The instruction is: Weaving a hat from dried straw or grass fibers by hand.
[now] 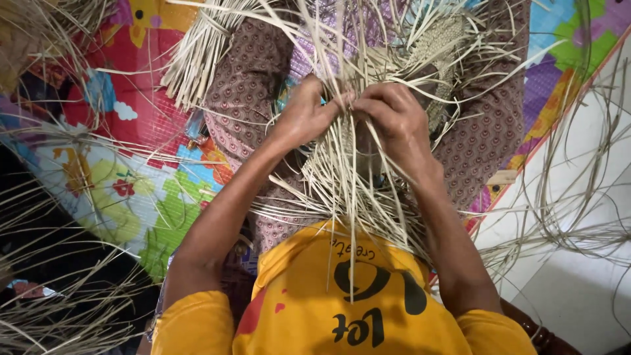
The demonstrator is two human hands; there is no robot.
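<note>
Now, line by line:
Left hand [303, 113]: raised at centre, fingers curled in and pinched on pale strips at the top of the woven piece, fingertips meeting those of the other hand.
Right hand [394, 118]: just right of the left, knuckles up, fingers bent and closed on the same cluster of strips.
Woven reed piece [348, 174]: held between both hands over the lap, partly plaited, loose flat strips fanning near, far and to both sides.
Reed bundle [200, 49]: far left of the hands, lying across a knee, ends cut square.
Patterned trousers [253, 79]: brown with small motifs, under the work, knees spread left and right.
Yellow shirt [342, 302]: near edge, dark print on it.
Play mat [125, 190]: bright colours, left and far right, beneath the legs.
Loose strips [66, 315]: scattered near left; more trailing over the pale floor [578, 289] at right.
</note>
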